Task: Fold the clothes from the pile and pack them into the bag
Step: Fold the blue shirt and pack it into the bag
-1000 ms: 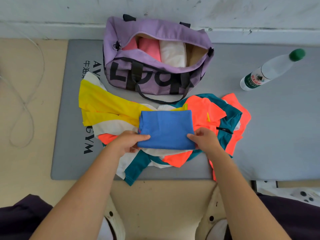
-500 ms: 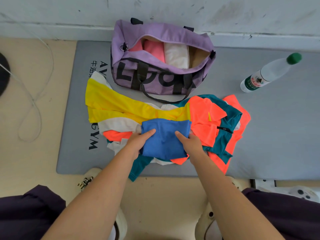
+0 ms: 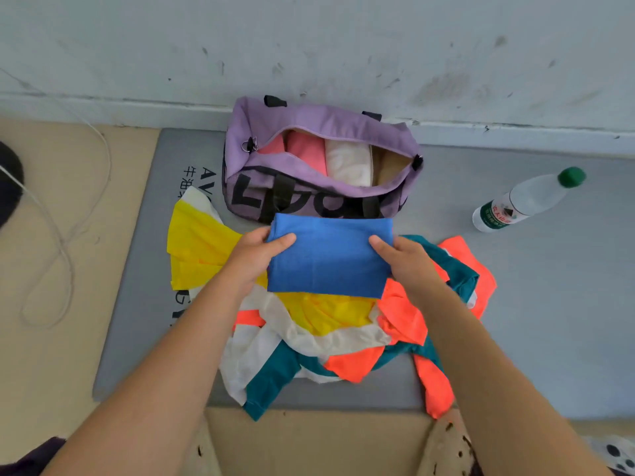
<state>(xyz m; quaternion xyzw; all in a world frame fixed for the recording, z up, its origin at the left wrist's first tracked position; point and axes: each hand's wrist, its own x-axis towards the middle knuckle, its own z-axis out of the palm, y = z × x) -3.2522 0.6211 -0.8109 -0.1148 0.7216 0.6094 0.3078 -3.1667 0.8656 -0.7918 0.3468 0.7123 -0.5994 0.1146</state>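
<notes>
Folded blue shirt [image 3: 328, 257] lifted, bottle [image 3: 522, 201] beside bag [image 3: 319, 128]

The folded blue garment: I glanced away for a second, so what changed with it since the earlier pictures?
Both hands, left hand and right hand, lifted the folded blue cloth garment off the colourful clothes pile toward the open purple duffel bag, their grip unchanged. Pile, bag and clear plastic water bottle stayed put.

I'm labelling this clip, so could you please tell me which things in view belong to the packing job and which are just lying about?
Part of the job:
- folded blue garment, held by the left hand and right hand
- purple bag, open, with folded clothes inside
- clothes pile

Just lying about:
- water bottle
- white cord
- grey mat
</notes>
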